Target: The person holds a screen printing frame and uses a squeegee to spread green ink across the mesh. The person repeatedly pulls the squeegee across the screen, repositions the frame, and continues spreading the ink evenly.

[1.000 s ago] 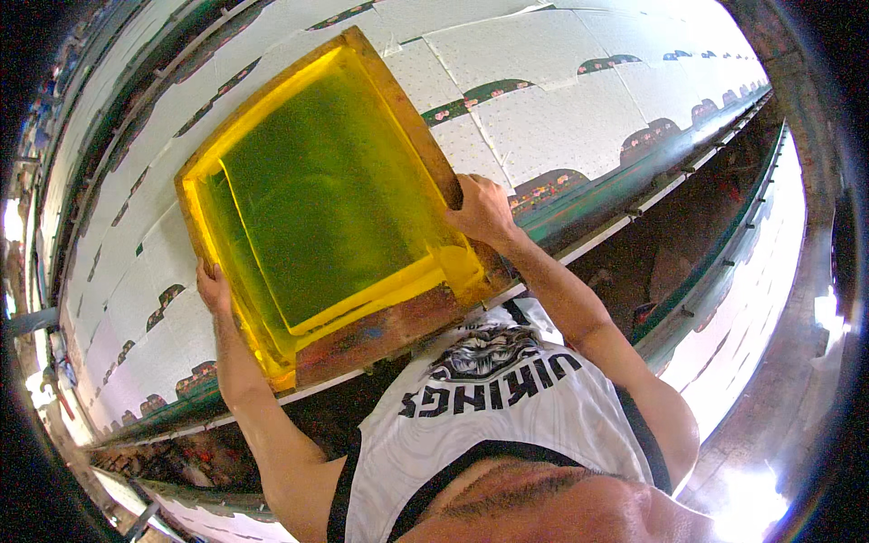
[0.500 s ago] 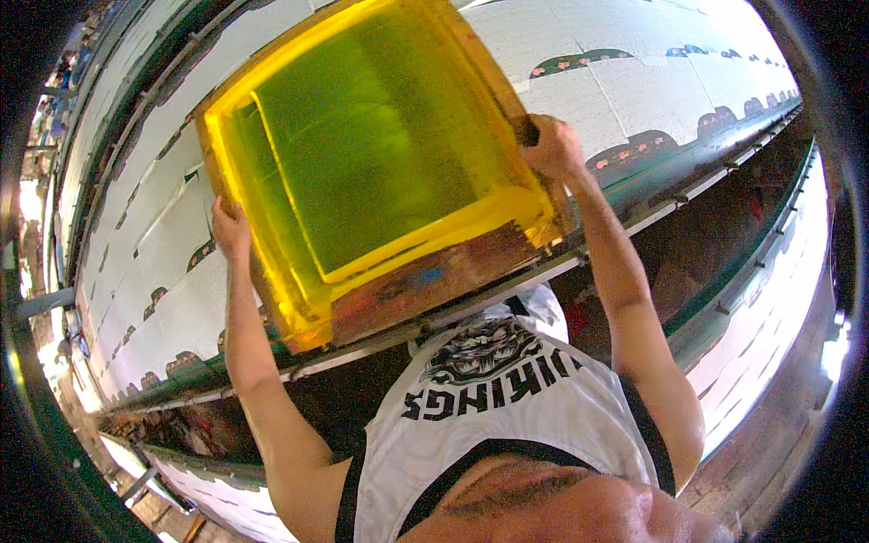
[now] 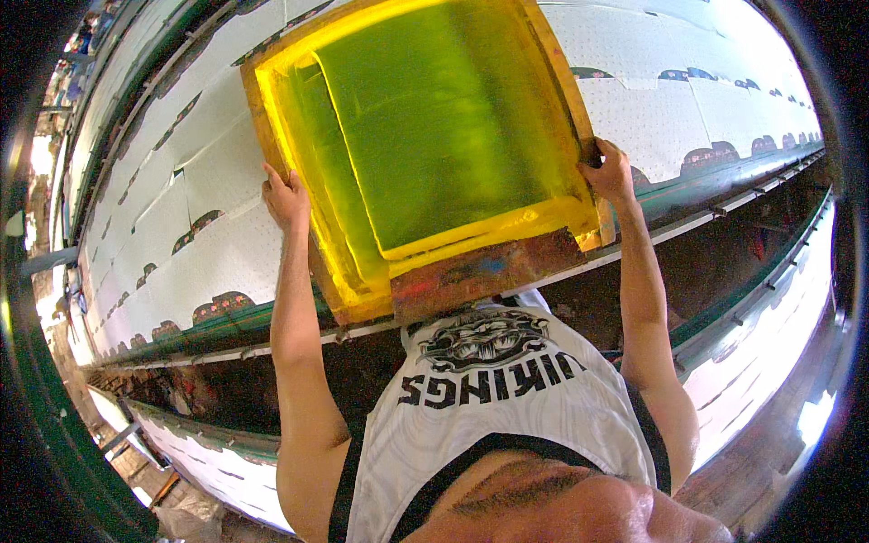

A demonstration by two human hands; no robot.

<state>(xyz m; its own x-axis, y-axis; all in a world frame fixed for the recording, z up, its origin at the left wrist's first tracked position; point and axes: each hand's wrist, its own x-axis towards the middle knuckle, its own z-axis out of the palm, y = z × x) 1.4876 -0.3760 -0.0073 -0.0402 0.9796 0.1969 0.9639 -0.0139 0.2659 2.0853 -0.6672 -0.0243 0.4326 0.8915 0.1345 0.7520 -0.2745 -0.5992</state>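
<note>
A large screen frame [image 3: 484,226] with yellow-coated borders, a translucent yellow-green mesh and a stained wooden near end lies over a long table covered in white dotted sheets. My left hand [image 3: 285,197] is closed on the frame's left side, fingers at its outer edge. My right hand [image 3: 608,172] grips the opposite side near the lower right corner, fingers curled round the edge. The sheets [image 3: 688,118] around the frame have rows of dark, flower-printed patches.
A metal rail [image 3: 670,231] with small fittings runs along the table's near edge, above a dark gap. Another white-covered long table [image 3: 760,335] lies beyond the gap to the right and lower left. Small figures of people [image 3: 86,32] show at the far upper left.
The frame and both hands have moved rightward and up in the view, and the frame's near end sits higher. My grip on both sides continues. The surroundings have shifted slightly with the camera.
</note>
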